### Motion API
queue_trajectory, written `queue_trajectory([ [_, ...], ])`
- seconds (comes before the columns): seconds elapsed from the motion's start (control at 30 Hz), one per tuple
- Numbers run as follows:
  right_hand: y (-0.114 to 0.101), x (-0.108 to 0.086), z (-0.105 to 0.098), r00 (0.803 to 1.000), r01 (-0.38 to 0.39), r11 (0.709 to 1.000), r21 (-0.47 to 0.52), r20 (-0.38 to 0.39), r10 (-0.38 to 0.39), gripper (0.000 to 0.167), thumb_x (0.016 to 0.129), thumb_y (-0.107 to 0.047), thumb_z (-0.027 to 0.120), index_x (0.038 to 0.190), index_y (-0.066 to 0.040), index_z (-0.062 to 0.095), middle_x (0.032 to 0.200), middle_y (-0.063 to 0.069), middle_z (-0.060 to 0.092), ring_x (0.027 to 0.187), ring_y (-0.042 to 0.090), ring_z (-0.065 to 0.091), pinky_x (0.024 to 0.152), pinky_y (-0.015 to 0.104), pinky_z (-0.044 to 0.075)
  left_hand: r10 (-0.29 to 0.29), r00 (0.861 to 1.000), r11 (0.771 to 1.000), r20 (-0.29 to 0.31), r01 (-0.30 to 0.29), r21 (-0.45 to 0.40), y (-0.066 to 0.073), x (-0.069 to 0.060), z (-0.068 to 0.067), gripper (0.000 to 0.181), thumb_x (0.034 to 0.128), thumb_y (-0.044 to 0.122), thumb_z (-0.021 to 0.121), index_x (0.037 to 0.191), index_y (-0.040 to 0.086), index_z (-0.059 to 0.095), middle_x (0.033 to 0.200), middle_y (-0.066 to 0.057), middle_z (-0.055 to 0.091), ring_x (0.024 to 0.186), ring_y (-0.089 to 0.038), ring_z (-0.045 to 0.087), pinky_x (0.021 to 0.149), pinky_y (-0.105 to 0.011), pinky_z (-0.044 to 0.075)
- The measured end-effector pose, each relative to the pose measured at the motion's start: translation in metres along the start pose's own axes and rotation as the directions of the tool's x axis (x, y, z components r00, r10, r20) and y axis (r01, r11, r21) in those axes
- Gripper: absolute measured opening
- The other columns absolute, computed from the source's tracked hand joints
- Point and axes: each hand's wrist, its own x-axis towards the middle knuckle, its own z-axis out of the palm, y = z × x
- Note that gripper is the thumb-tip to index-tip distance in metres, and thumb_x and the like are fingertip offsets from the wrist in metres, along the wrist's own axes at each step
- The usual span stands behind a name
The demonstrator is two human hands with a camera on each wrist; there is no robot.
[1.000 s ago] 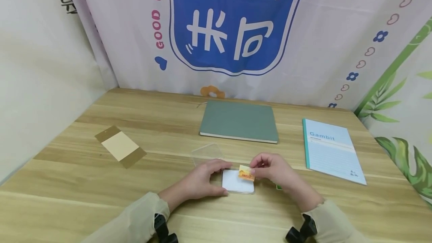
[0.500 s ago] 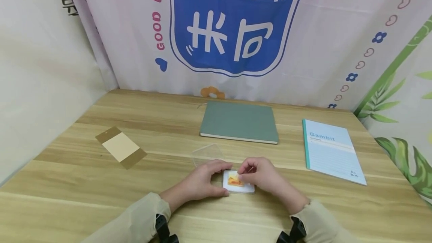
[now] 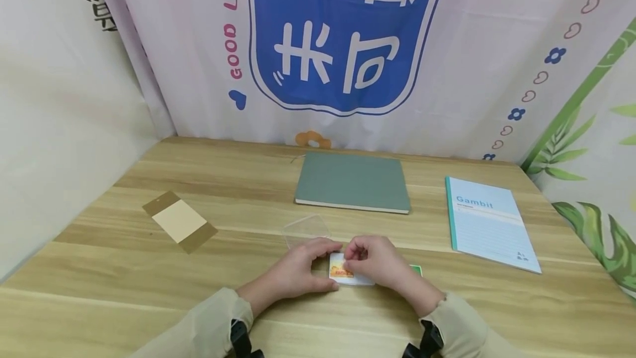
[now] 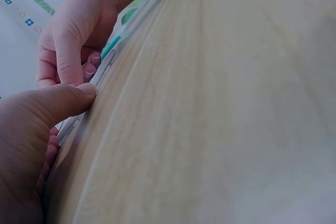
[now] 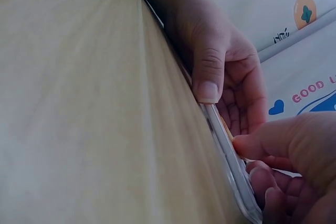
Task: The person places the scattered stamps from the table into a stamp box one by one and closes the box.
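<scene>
Wood-grain worktop (image 3: 298,319). Grey-green book (image 3: 353,182) by far edge, around its middle. Gambit notebook (image 3: 492,222) toward right edge, brown-and-cream card (image 3: 180,221) toward left. Farther from far edge, left to right: clear sheet (image 3: 307,227), white pad (image 3: 362,281), green piece (image 3: 416,269), partly hidden.

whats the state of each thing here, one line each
Grey-green notebook: closed, lying flat
Gambit notebook: closed, lying flat
Brown-ended card: lying flat
Clear plastic piece: lying flat, partly hidden
White case: gripped by left hand
Orange picture card: pinched by right hand
Green-edged piece: mostly hidden
</scene>
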Motion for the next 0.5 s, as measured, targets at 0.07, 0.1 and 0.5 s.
queue_trajectory([
  [0.07, 0.0003, -0.0003, 0.0004, 1.000, -0.003, 1.000, -0.022, -0.005, 0.003, 0.010, 0.078, -0.009, 0.071, 0.075, -0.013, 0.062, 0.068, -0.005, 0.055, 0.066, 0.011, 0.049, 0.058, 0.020, 0.041, 0.003, 1.000, 1.000, 0.001, -0.003, -0.001, -0.0002, 0.0001, 0.0007, 0.063, 0.0736, 0.028, 0.078, 0.130, 0.012, 0.053, 0.130, -0.001, 0.055, 0.120, -0.018, 0.048, 0.102, -0.042, 0.038],
  [0.1, 0.0002, -0.0004, 0.0004, 1.000, -0.004, 0.999, -0.032, -0.007, 0.004, 0.011, 0.078, -0.009, 0.071, 0.074, -0.013, 0.062, 0.067, -0.005, 0.054, 0.065, 0.011, 0.049, 0.057, 0.020, 0.041, 0.004, 1.000, 1.000, 0.002, -0.004, -0.002, -0.0003, 0.0000, 0.0009, 0.063, 0.0738, 0.028, 0.078, 0.130, 0.013, 0.053, 0.129, -0.001, 0.055, 0.120, -0.017, 0.048, 0.102, -0.041, 0.038],
  [0.5, -0.0021, 0.0008, -0.0031, 0.999, 0.045, 0.996, -0.073, -0.016, -0.046, 0.006, 0.077, -0.011, 0.069, 0.077, -0.013, 0.063, 0.066, -0.006, 0.052, 0.062, 0.009, 0.047, 0.054, 0.020, 0.039, 0.009, 1.000, 1.000, 0.000, -0.009, 0.001, -0.0011, 0.0009, 0.0006, 0.063, 0.0743, 0.029, 0.077, 0.130, 0.013, 0.053, 0.129, 0.000, 0.054, 0.118, -0.016, 0.049, 0.101, -0.041, 0.040],
])
